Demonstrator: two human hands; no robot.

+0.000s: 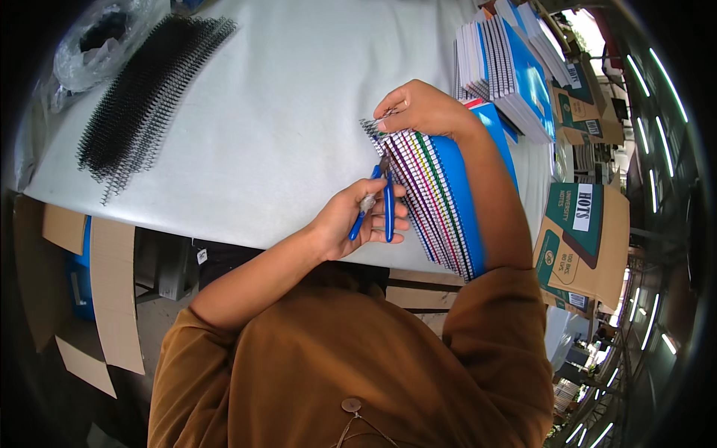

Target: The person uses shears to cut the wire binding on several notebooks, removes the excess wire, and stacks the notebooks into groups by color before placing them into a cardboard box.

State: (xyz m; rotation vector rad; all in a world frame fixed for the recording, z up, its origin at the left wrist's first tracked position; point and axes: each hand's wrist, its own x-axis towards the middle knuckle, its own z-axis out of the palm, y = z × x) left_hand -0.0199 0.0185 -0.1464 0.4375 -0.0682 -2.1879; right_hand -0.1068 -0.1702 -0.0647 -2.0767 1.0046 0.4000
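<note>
An open cardboard box (116,291) and crumpled clear plastic (112,56) sit left of heaped black wire coils (149,97). My left hand (336,220) grips blue-handled pliers (389,201), tips against spiral-bound notebooks (429,194); my right hand (424,110) curls at their far end, whether pinching I can't tell, its forearm hiding part of them. Further right stand stacked notebooks (502,67), then a carton (609,239). The table (299,119) is pale; strip lights (668,86) glow beyond.

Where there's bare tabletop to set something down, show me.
The widest bare patch of white tabletop lies between the black coils and spiral notebooks, reaching the near edge. Crowded: the right side, with left hand, pliers, right hand and notebook stacks; upper left, with plastic wrap.
</note>
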